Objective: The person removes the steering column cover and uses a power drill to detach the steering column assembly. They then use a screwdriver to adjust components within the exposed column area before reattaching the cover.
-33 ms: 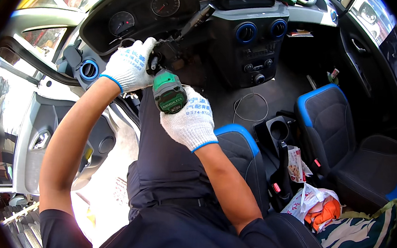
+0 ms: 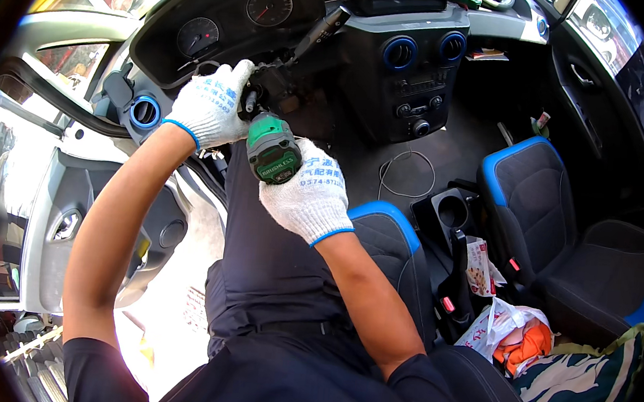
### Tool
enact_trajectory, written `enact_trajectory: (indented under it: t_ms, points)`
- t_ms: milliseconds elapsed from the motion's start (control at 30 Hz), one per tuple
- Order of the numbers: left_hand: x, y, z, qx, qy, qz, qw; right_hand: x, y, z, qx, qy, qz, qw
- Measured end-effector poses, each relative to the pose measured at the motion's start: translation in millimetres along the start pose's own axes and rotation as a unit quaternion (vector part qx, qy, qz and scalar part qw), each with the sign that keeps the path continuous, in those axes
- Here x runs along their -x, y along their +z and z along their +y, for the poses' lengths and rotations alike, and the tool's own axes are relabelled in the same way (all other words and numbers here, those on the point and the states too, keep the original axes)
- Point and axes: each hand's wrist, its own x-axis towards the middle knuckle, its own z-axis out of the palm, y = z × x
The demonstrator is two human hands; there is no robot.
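Note:
My right hand (image 2: 309, 194), in a white knit glove with a blue cuff, is closed round a green and black cordless power driver (image 2: 271, 151). The driver's nose points up at the bare steering column (image 2: 270, 88), which shows no steering wheel. My left hand (image 2: 211, 105), gloved the same way, is curled against the left side of the column, close to the driver's tip. What its fingers grip is hidden. A black stalk (image 2: 323, 31) sticks out on the column's right side.
The instrument cluster (image 2: 234, 21) sits behind the column. To the left is an open door (image 2: 65, 247). A centre console (image 2: 417, 79) with blue-ringed vents stands to the right. A loose cable (image 2: 408, 179) lies on the floor. Beside the passenger seat (image 2: 530, 188) is a plastic bag (image 2: 489, 327).

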Motion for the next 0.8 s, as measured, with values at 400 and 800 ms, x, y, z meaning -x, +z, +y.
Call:
enact_trajectory:
  t_ms: [400,800]
  points:
    - [2.9,-8.9,1.0,0.019,-0.011,-0.018,1.0,1.5,12.1,4.7,0.024,-0.038,0.028,0.999]
    - [0.4,-3.8,-5.4,0.026,-0.002,-0.006,1.0,-2.0,4.5,0.7,0.063,-0.055,0.007,0.996]
